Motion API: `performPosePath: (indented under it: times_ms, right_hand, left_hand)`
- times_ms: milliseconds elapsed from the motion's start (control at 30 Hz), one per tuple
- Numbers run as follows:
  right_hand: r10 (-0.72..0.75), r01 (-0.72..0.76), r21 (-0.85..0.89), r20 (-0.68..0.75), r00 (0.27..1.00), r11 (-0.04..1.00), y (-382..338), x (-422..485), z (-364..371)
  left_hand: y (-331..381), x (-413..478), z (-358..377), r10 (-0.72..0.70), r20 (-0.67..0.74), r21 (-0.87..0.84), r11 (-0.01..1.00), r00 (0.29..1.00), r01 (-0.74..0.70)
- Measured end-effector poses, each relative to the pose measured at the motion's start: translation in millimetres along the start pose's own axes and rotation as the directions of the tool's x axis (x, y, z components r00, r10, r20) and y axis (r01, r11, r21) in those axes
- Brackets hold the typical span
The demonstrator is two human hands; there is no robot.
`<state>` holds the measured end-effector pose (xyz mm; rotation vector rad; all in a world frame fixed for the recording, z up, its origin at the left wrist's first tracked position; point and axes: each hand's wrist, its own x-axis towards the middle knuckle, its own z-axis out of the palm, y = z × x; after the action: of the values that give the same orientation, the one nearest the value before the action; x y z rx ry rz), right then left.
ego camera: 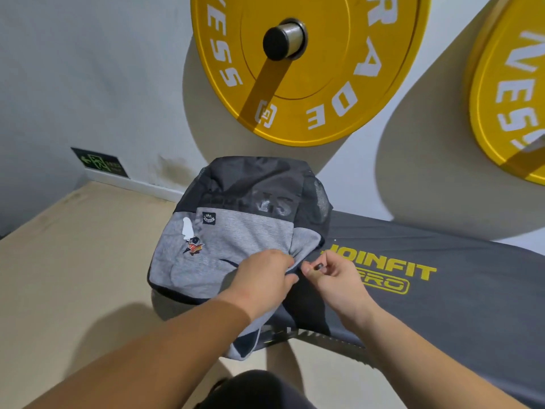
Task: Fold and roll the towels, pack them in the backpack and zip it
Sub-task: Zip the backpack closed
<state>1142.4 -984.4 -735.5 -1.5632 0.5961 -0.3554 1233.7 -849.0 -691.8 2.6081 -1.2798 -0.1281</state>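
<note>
Your left hand (265, 274) gripped the grey edge of the backpack (236, 231) while your right hand (334, 274) pinched a small dark zip pull (318, 267); the zip track lay hidden beneath both.

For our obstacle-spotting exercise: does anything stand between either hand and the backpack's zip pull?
Nothing visible does. The right hand pinches a small dark piece, apparently the zip pull, and the left hand grips the backpack by its grey fabric right beside it. The zip's track is hidden under the hands.
</note>
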Motion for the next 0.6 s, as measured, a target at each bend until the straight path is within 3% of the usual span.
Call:
performPosePath:
  times_ms: [100, 233, 600]
  right_hand:
    - [-0.022, 0.021, -0.079, -0.015, 1.0, 0.997, -2, 8, -1]
    - [-0.025, -0.007, -0.205, -0.154, 0.988, 0.979, 3, 26, -6]
    - [0.03, -0.104, -0.237, -0.298, 0.954, 0.966, 12, 72, -12]
  left_hand:
    - [-5, 10, 2, -0.07, 0.048, -0.067, 0.995, 0.996, 0.073]
    - [-19, 12, 4, -0.113, 0.105, -0.121, 0.985, 0.988, 0.126]
    - [-34, 3, 15, -0.178, 0.097, -0.071, 0.98, 0.979, 0.185]
